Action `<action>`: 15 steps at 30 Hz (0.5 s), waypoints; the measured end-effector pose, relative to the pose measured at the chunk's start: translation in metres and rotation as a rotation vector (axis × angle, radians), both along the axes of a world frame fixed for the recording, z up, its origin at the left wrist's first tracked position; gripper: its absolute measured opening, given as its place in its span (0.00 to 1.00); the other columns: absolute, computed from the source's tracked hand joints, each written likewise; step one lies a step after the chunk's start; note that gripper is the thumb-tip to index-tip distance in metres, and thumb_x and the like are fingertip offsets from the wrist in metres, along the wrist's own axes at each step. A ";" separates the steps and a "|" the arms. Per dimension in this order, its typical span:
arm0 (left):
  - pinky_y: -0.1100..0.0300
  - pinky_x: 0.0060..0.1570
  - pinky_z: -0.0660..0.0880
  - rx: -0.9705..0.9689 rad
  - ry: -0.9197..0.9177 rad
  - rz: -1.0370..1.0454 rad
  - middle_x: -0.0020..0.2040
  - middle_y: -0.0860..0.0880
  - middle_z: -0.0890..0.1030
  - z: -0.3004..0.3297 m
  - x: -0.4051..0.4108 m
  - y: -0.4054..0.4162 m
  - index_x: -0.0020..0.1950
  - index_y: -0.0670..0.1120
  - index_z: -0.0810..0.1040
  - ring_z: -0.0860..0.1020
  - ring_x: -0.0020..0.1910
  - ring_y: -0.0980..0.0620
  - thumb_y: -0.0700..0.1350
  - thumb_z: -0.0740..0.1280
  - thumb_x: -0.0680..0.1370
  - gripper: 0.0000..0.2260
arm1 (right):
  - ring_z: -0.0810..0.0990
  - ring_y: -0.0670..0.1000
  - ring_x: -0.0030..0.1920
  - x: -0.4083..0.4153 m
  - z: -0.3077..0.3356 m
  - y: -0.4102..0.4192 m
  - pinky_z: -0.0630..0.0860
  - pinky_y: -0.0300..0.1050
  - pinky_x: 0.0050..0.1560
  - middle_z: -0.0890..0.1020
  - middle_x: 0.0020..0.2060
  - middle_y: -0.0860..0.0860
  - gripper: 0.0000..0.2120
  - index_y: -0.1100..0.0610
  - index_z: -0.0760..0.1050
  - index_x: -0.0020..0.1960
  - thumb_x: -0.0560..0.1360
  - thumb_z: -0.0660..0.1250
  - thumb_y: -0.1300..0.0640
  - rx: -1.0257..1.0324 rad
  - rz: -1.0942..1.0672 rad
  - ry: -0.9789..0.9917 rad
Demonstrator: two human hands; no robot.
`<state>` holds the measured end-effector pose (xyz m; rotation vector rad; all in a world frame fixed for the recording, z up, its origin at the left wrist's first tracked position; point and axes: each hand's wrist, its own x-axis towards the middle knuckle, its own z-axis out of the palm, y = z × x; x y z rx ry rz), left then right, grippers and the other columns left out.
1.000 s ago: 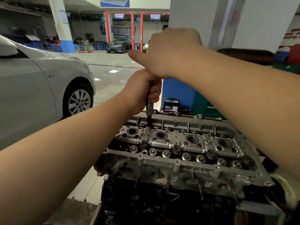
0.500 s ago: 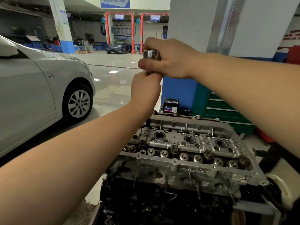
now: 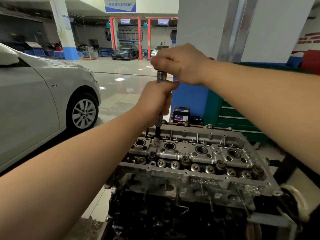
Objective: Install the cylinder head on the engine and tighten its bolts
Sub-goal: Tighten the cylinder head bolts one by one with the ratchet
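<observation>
**Both fists on the driver, bit down at a head bolt**

While the cylinder head (image 3: 195, 158) sits bolted-face down on the dark engine block (image 3: 173, 219), squarely on top with its edges lined up as far as the view allows, the work is at the far left end. The left hand (image 3: 154, 101) is closed in a full fist round the shaft of a socket extension (image 3: 158, 131), fingers wrapped with no gap showing. The right hand (image 3: 180, 64) is curled shut over the chrome top of the tool (image 3: 161, 76), just above the left; whether it grips a ratchet head or a short handle is hidden under the fingers. The black bit stands close to upright and meets the head between the first two spark plug wells (image 3: 140, 142), presumably on a head bolt, though the bolt itself cannot be seen.

As for handling, the head looks like a cast aluminium slab: heavy, rigid, with sharp machined edges and an oily sheen, so it would be lifted by its two ends with both hands, never by the thin studs (image 3: 210, 203) along the front. Now seated, it should not shift. The tool is the slippery part; smooth chrome invites a skid, so the lower fist steadying the shaft seems the right hold, keeping the bit square while the upper hand turns. A silver car (image 3: 34, 94) stands well apart to the left.
</observation>
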<state>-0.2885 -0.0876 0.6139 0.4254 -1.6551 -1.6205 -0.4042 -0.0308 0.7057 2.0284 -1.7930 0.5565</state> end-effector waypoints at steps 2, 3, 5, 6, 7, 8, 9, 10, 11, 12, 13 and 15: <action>0.61 0.28 0.55 -0.017 -0.022 -0.111 0.26 0.51 0.57 0.000 0.006 -0.006 0.35 0.51 0.56 0.53 0.25 0.51 0.41 0.64 0.83 0.21 | 0.80 0.48 0.49 0.000 -0.006 0.003 0.70 0.49 0.49 0.83 0.47 0.46 0.38 0.52 0.78 0.57 0.72 0.47 0.24 0.081 0.055 -0.197; 0.61 0.28 0.55 -0.010 -0.018 -0.116 0.26 0.51 0.56 0.000 0.007 -0.008 0.35 0.51 0.56 0.53 0.25 0.51 0.41 0.63 0.82 0.21 | 0.79 0.49 0.48 0.003 -0.008 0.001 0.70 0.48 0.45 0.82 0.45 0.47 0.37 0.51 0.78 0.55 0.73 0.47 0.23 0.064 0.029 -0.192; 0.61 0.27 0.58 0.001 0.009 0.013 0.26 0.50 0.59 -0.001 0.004 -0.007 0.34 0.49 0.61 0.56 0.24 0.50 0.41 0.64 0.79 0.17 | 0.77 0.50 0.41 0.014 -0.007 -0.001 0.64 0.47 0.36 0.78 0.38 0.48 0.35 0.50 0.75 0.44 0.76 0.44 0.22 -0.023 -0.158 0.018; 0.61 0.27 0.59 -0.010 0.024 0.124 0.26 0.48 0.62 -0.002 0.001 -0.004 0.35 0.47 0.65 0.59 0.24 0.49 0.43 0.64 0.77 0.13 | 0.75 0.50 0.37 0.020 -0.004 0.000 0.61 0.46 0.34 0.75 0.34 0.49 0.36 0.50 0.72 0.39 0.76 0.42 0.21 -0.071 -0.285 0.140; 0.59 0.28 0.61 -0.026 0.033 0.232 0.27 0.47 0.65 -0.003 -0.002 0.001 0.37 0.45 0.68 0.62 0.25 0.48 0.44 0.64 0.75 0.08 | 0.72 0.51 0.34 0.026 -0.003 0.002 0.58 0.45 0.33 0.74 0.32 0.50 0.37 0.50 0.70 0.35 0.75 0.41 0.21 -0.112 -0.396 0.255; 0.56 0.30 0.61 -0.032 0.035 0.326 0.28 0.47 0.67 -0.005 -0.007 0.005 0.39 0.44 0.69 0.63 0.28 0.47 0.44 0.62 0.74 0.06 | 0.70 0.51 0.31 0.031 -0.004 0.005 0.57 0.45 0.32 0.72 0.30 0.51 0.38 0.51 0.68 0.32 0.74 0.40 0.20 -0.151 -0.461 0.354; 0.54 0.32 0.60 -0.033 0.035 0.398 0.28 0.49 0.68 -0.006 -0.011 0.007 0.39 0.44 0.70 0.64 0.29 0.47 0.43 0.60 0.75 0.06 | 0.68 0.52 0.29 0.035 -0.006 0.006 0.55 0.44 0.31 0.71 0.29 0.51 0.38 0.51 0.67 0.31 0.74 0.40 0.20 -0.202 -0.473 0.418; 0.54 0.33 0.59 -0.028 0.024 0.442 0.25 0.52 0.69 -0.006 -0.013 0.008 0.37 0.45 0.71 0.64 0.29 0.48 0.42 0.59 0.76 0.08 | 0.66 0.51 0.27 0.037 -0.009 0.008 0.53 0.44 0.31 0.70 0.27 0.51 0.39 0.51 0.67 0.31 0.73 0.39 0.20 -0.258 -0.444 0.450; 0.55 0.32 0.59 -0.012 0.012 0.458 0.23 0.54 0.69 -0.005 -0.014 0.008 0.36 0.47 0.72 0.65 0.28 0.49 0.41 0.58 0.77 0.10 | 0.65 0.50 0.27 0.036 -0.011 0.010 0.52 0.44 0.31 0.69 0.27 0.50 0.39 0.51 0.67 0.31 0.72 0.38 0.19 -0.296 -0.405 0.456; 0.56 0.30 0.60 0.008 0.007 0.437 0.22 0.55 0.69 -0.003 -0.013 0.009 0.36 0.49 0.74 0.65 0.26 0.50 0.42 0.59 0.77 0.10 | 0.65 0.49 0.28 0.031 -0.011 0.010 0.52 0.44 0.31 0.70 0.27 0.49 0.39 0.50 0.68 0.33 0.72 0.39 0.18 -0.299 -0.361 0.430; 0.56 0.29 0.59 0.019 0.008 0.394 0.22 0.54 0.69 -0.001 -0.011 0.011 0.36 0.49 0.74 0.65 0.26 0.49 0.45 0.60 0.74 0.08 | 0.67 0.48 0.29 0.022 -0.009 0.009 0.54 0.45 0.33 0.71 0.29 0.47 0.38 0.50 0.70 0.37 0.71 0.42 0.18 -0.257 -0.297 0.372; 0.56 0.28 0.57 -0.012 -0.019 0.301 0.26 0.48 0.67 0.000 -0.008 0.014 0.36 0.45 0.73 0.62 0.26 0.48 0.47 0.63 0.69 0.06 | 0.76 0.51 0.40 0.003 0.001 0.007 0.65 0.46 0.42 0.79 0.39 0.46 0.36 0.46 0.77 0.52 0.67 0.54 0.17 -0.050 -0.143 0.186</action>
